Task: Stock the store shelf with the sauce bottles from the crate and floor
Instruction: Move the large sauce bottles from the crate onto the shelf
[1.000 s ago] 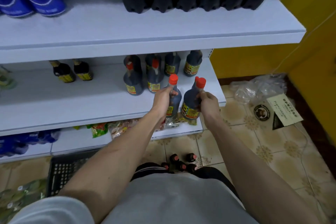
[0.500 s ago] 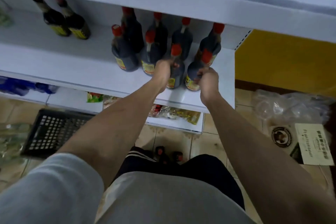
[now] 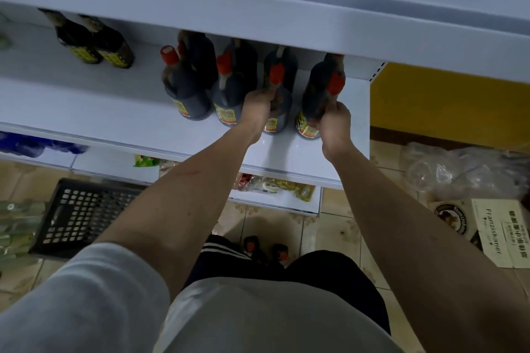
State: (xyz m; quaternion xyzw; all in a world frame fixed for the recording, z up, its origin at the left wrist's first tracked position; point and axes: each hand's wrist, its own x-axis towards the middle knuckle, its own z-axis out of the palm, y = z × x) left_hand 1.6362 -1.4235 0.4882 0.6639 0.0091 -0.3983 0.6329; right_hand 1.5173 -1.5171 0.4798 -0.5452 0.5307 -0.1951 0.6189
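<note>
Sauce bottles: two, a second ago carried in the air, now stand on the shelf point(image 3: 86, 112); left hand point(image 3: 256, 110) grips one bottle point(image 3: 276, 112), right hand point(image 3: 334, 123) the other bottle point(image 3: 315, 100). More wait on the floor point(image 3: 338, 232).

2 dark sauce bottles w/ red caps, yellow labels, upright on white shelf point(image 3: 86, 112) near front edge: one point(image 3: 276, 107) gripped by left hand point(image 3: 256, 112), other point(image 3: 315, 103) by right hand point(image 3: 335, 126); 2 more bottles point(image 3: 265, 249) on floor, black crate point(image 3: 83, 215) at left
</note>
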